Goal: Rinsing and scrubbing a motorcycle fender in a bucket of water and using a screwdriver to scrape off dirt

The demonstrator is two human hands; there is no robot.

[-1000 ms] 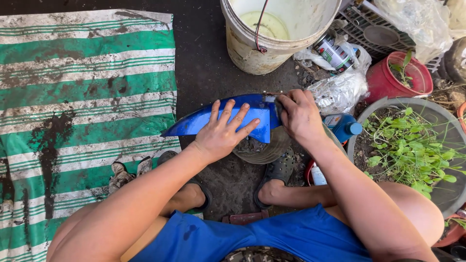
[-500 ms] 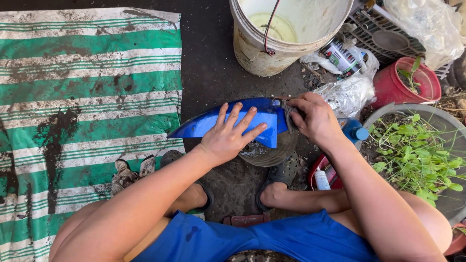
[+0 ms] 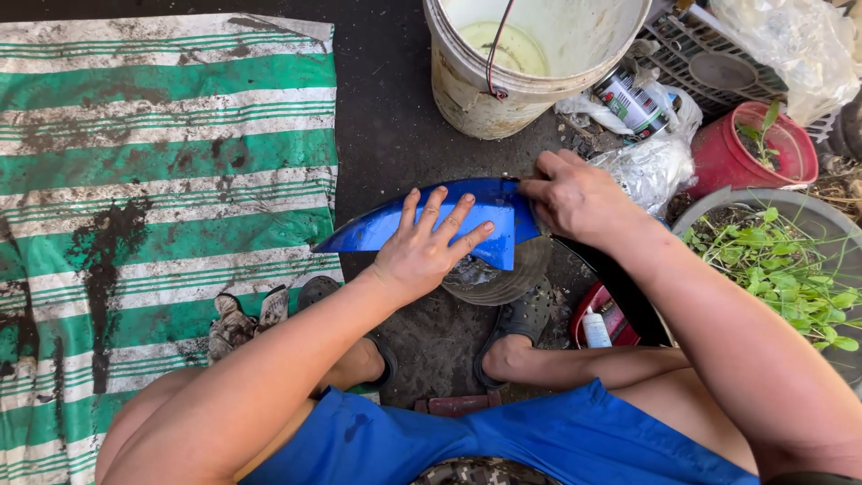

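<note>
Grip: blue curved panel (image 3: 431, 224) is pressed flat by left hand (image 3: 422, 251), fingers spread; its end is pinched by right hand (image 3: 575, 198).
Handling: judged light, stiff, smooth, slippery; best held at edges.

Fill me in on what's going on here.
A person crouches on dark ground, working on a curved blue plastic panel. The left hand lies flat on it, fingers spread; the right hand grips its right end. A dirty white bucket stands just beyond, a soil-stained green striped mat lies to the left, and potted greens sit to the right.
</note>
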